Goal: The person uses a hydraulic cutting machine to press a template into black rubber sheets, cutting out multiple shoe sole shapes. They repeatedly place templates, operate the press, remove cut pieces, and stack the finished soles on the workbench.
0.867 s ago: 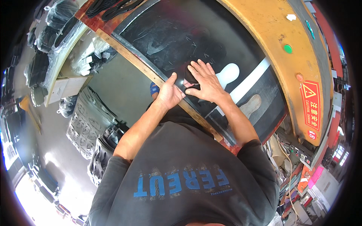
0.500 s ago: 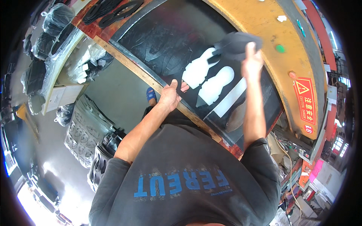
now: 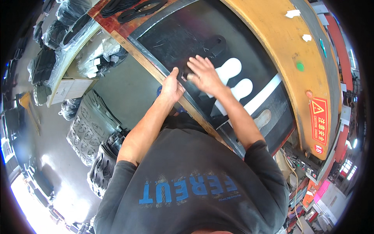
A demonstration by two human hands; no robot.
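Observation:
My left hand (image 3: 171, 89) rests at the wooden edge strip (image 3: 150, 70) of a black work surface (image 3: 167, 43), its thumb raised apart and its other fingers partly hidden. Just beyond it, my right hand (image 3: 204, 76) is open over the surface, fingers stretched, holding nothing I can see. Past those fingertips lies a black sole-shaped piece (image 3: 215, 46) with a hole near one end. White sole-shaped pieces, one farther (image 3: 232, 68) and one nearer (image 3: 242, 89), show beside my right hand and forearm, which cover their near parts.
A white strip (image 3: 265, 93) and a grey-brown sole shape (image 3: 263, 118) lie to the right. A yellow machine beam (image 3: 265, 33) curves along the far side. Black cut pieces (image 3: 142, 10) sit on a red ledge. Bagged goods (image 3: 103, 50) and cut-out sheets (image 3: 91, 124) stand left.
My right hand has let go of the dark piece it was swinging and come left and nearer, beside my left hand. A black sole-shaped piece now shows on the surface beyond it.

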